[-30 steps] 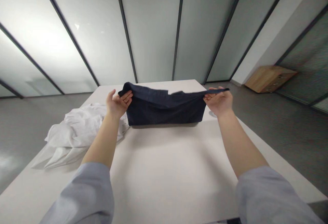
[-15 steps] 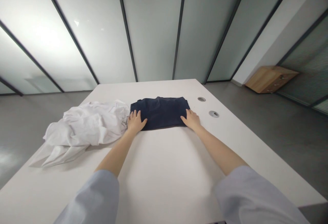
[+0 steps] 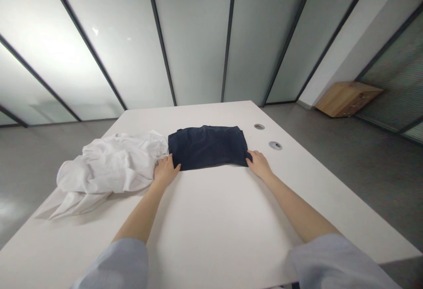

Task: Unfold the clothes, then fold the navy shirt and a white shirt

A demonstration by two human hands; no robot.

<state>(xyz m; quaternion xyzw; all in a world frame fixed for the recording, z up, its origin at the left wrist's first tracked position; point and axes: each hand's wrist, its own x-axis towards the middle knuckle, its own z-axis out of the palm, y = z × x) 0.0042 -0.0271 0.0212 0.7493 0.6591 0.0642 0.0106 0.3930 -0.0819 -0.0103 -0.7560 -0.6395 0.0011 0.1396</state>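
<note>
Okay, L grip [image 3: 166,170]: open, unclenched, fingertips resting on near-left edge of folded navy fabric garment [image 3: 207,147].
R grip [image 3: 259,164]: also released, fingertips at garment's near-right corner, apparently to keep it flat and squared.
Garment: 1, lying flat on white rectangular surface [image 3: 211,223], between both grips.
Crumpled white cloth [image 3: 109,165]: 1 heap, just left of L grip, seemingly kept to one side.
Round metal-rimmed holes [image 3: 275,146]: 2, ahead of R grip.
</note>
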